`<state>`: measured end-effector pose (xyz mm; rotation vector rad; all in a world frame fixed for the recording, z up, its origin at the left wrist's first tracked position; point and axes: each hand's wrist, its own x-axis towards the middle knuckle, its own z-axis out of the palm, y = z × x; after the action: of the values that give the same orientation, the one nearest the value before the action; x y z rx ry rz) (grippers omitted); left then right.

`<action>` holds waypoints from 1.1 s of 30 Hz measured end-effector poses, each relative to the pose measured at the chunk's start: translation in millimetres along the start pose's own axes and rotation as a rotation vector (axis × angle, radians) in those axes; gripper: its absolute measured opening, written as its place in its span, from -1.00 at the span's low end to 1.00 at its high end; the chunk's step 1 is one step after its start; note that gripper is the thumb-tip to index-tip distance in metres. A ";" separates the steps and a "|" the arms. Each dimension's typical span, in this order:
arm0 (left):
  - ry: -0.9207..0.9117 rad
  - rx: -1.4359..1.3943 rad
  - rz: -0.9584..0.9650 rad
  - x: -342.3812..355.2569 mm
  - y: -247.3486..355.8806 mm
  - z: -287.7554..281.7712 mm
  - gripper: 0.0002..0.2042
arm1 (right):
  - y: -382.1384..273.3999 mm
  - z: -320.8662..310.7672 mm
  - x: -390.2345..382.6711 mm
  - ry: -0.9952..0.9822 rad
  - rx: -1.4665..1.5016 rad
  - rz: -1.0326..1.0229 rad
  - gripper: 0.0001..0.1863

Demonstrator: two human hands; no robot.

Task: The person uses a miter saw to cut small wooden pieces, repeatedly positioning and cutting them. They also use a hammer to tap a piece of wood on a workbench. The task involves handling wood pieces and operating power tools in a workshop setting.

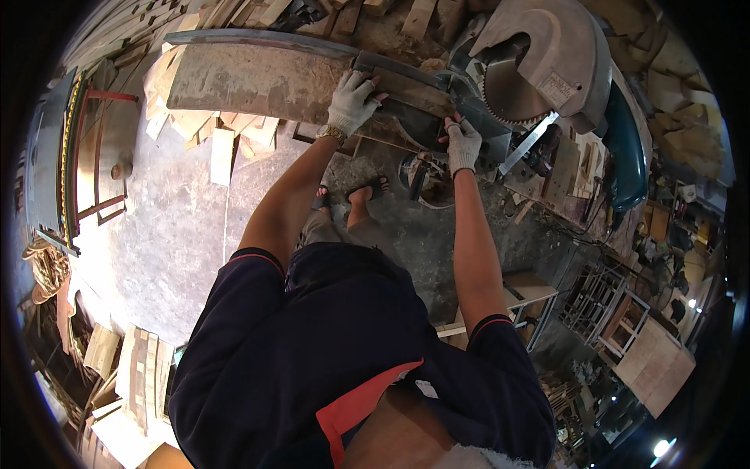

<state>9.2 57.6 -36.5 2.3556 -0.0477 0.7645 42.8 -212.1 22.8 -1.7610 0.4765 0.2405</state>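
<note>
A short wooden board (410,92) lies along the saw table beside the fence. My left hand (351,104), in a pale fingerless work glove, grips its left end with the fingers over the top. Gloved the same way, my right hand (464,144) pinches the board's near edge at the right end. Just beyond that end is the toothed round blade (516,92) of a mitre saw, under its grey guard (558,59). Whether the blade is turning I cannot tell. The saw's green-blue handle or motor housing (625,152) is at the right.
A long dusty support table (242,82) with a metal fence (258,39) runs left. Wood offcuts (223,155) lie below it, and more lumber is piled at the back. A red-framed rack (101,156) stands far left, a wooden cabinet (648,359) at the lower right.
</note>
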 end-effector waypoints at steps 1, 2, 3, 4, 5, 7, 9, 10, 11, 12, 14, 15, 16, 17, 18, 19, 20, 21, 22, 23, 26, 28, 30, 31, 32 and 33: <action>0.002 0.001 0.004 0.4 0.5 -0.8 -0.60 | 1.1 0.6 0.1 0.005 0.002 0.001 -0.46; 0.004 0.002 0.008 1.0 0.9 -1.6 -0.59 | 2.2 1.2 0.5 0.003 0.007 -0.005 -0.46; 0.005 0.001 0.012 1.4 1.3 -2.4 -0.59 | 3.2 1.6 0.6 0.002 0.012 -0.011 -0.46; -0.001 0.002 0.006 1.7 1.7 -3.0 -0.59 | 4.0 1.8 0.7 0.002 0.017 -0.016 -0.46; -0.008 0.002 0.000 1.8 1.9 -3.4 -0.59 | 4.5 1.9 0.9 0.003 0.028 -0.020 -0.46; -0.015 0.005 -0.005 1.4 2.1 -3.7 -0.59 | 4.8 1.4 0.7 0.003 0.048 -0.029 -0.46; -0.014 0.009 -0.002 1.0 1.7 -3.3 -0.59 | 4.8 0.7 0.4 0.001 0.046 -0.027 -0.47; -0.012 0.011 0.000 1.0 1.6 -3.0 -0.60 | 4.9 0.5 0.7 0.000 0.045 -0.026 -0.47; -0.009 0.013 0.001 1.2 1.6 -3.0 -0.60 | 5.5 0.3 0.8 -0.002 0.034 -0.024 -0.47; -0.007 0.015 0.001 1.8 1.9 -3.2 -0.61 | 6.3 0.5 1.6 -0.005 0.023 -0.022 -0.47; -0.048 0.032 -0.012 3.6 4.0 -5.1 -0.62 | 9.2 0.8 3.3 -0.014 0.044 -0.050 -0.47; -0.117 0.044 -0.046 4.5 6.4 -6.5 -0.62 | 11.3 2.3 4.4 -0.015 0.076 -0.080 -0.46; -0.109 0.100 0.019 6.0 9.3 -7.7 -0.62 | 13.0 2.0 6.0 -0.008 0.108 -0.092 -0.45; -0.144 0.163 0.053 7.2 12.4 -9.5 -0.62 | 14.1 2.0 8.1 -0.017 0.095 -0.105 -0.45; -0.196 0.229 0.076 7.2 17.6 -10.9 -0.62 | 15.6 2.2 8.8 -0.024 0.080 -0.095 -0.45; -0.175 0.229 0.077 8.0 23.5 -11.3 -0.61 | 15.9 2.0 9.8 -0.002 0.066 -0.078 -0.45; -0.172 0.233 0.066 7.5 29.6 -12.0 -0.61 | 15.6 1.8 10.2 -0.004 0.070 -0.086 -0.46; -0.133 0.236 0.072 7.1 35.6 -12.1 -0.60 | 15.3 1.3 9.7 -0.012 0.077 -0.092 -0.47; -0.156 0.252 0.032 8.5 41.2 -10.4 -0.59 | 14.3 1.1 9.3 -0.007 0.082 -0.094 -0.48; -0.137 0.267 0.011 10.1 46.4 -8.3 -0.57 | 13.6 0.8 7.8 -0.017 0.088 -0.088 -0.49; -0.216 0.313 -0.008 19.6 51.3 -4.9 -0.54 | 13.5 -0.4 2.1 -0.041 0.123 -0.109 -0.44; -0.310 0.336 -0.003 25.6 50.7 -4.8 -0.54 | 13.6 -7.0 -2.8 -0.042 0.193 -0.072 -0.50; -0.397 0.358 0.001 31.0 48.9 -6.0 -0.56 | 5.2 -23.2 -10.3 0.051 0.251 -0.075 -0.57; -0.414 0.361 0.004 33.0 48.6 -6.4 -0.57 | -4.2 -37.7 -17.8 0.135 0.271 -0.085 -0.61; -0.441 0.364 -0.003 33.3 48.9 -7.4 -0.57 | -18.6 -52.0 -23.9 0.199 0.299 -0.100 -0.64; -0.444 0.368 -0.001 34.2 49.1 -7.9 -0.58 | -42.6 -69.4 -26.4 0.205 0.440 -0.252 -0.65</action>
<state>22.5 29.1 15.0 2.8358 -0.1018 0.2481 31.6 -266.3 88.0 -1.3982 0.4111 -0.2131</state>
